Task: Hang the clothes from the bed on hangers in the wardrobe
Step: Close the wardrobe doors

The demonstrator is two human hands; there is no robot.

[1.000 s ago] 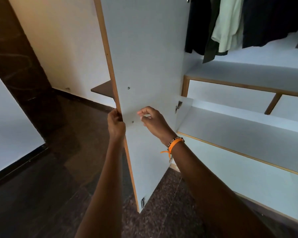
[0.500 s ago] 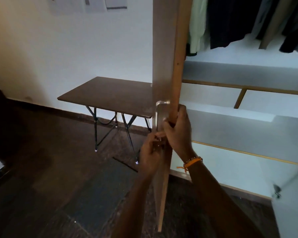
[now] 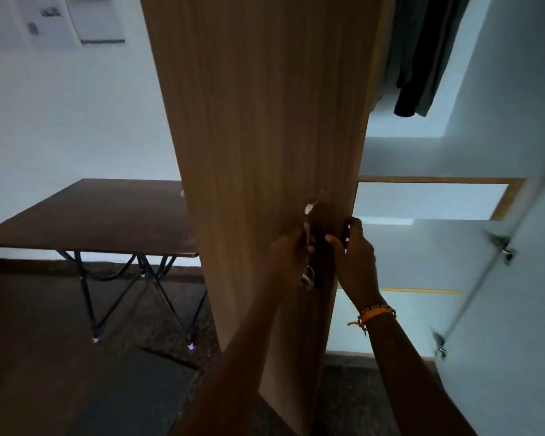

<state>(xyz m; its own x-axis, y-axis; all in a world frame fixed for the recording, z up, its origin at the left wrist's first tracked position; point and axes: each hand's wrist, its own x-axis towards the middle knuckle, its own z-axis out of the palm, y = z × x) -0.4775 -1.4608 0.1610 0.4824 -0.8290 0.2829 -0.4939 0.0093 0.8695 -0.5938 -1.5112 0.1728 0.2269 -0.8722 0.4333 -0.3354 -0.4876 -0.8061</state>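
a wooden wardrobe door (image 3: 265, 146) is seen face-on in the head view, its outer veneer turned toward the camera and filling the middle of the frame. a metal handle (image 3: 309, 243) is mounted near the door's right edge. the left hand (image 3: 291, 256) is curled round this handle, with the fingers wrapped about the bar. the right hand (image 3: 354, 256) is closed on the free edge of the door just beside the handle, the thumb laid on the front face and the fingertips hooked behind the edge. an orange wrist band (image 3: 375, 314) is worn on the right wrist. dark clothes (image 3: 419, 58) are seen hanging inside the wardrobe at the upper right, past the door edge; how they are hung cannot be made out, since the tops are cut off by the frame. pale wardrobe shelves (image 3: 422, 199) are visible below them. a second door (image 3: 516, 278), pale on its inner face, stands open at the right. a dark table (image 3: 92, 215) on crossed metal legs is set against the wall at the left.
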